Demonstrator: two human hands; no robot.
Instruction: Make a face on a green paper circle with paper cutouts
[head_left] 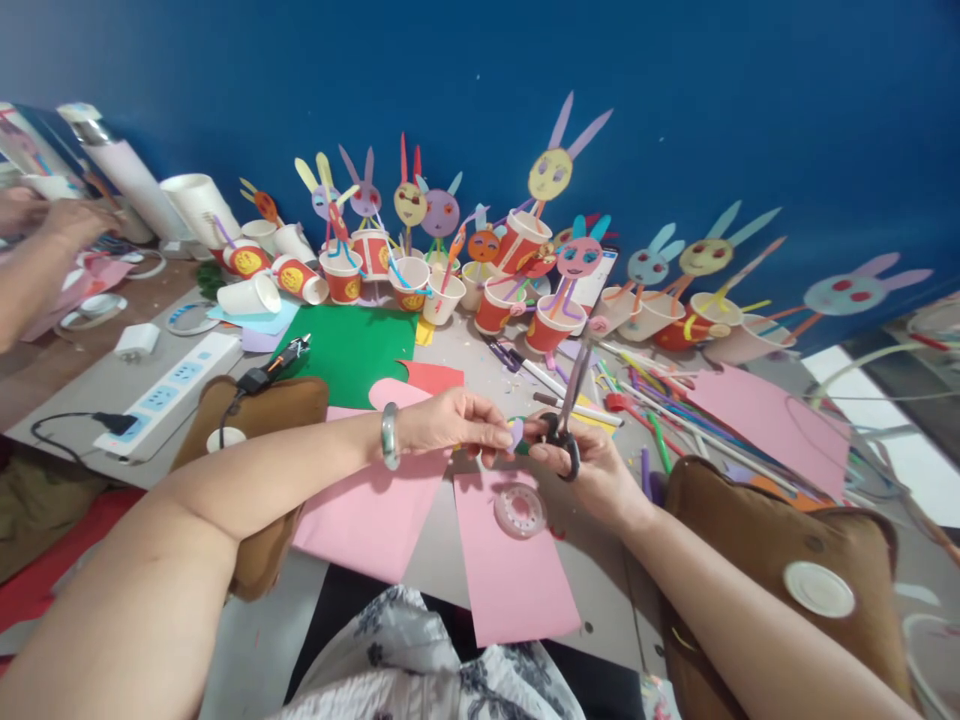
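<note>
Centrally, above the grey table (pixel 600 590): left hand (pixel 450 420) pinches a small lilac paper piece (pixel 516 432) between thumb and fingertips. Right hand (pixel 600 475) is closed through the handles of the scissors (pixel 568 425), blades pointing up and away, just beside the piece. A clear tape roll (pixel 520 510) lies on 1 pink sheet (pixel 517 590) below both hands. Paper-cup rabbits (pixel 551 320) line the far edge. Another person's hand (pixel 71 222) is far left.

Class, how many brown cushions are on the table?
2. The left cushion lies under the left forearm, beside the power strip; the right cushion lies by the right forearm. None seems hidden.
</note>
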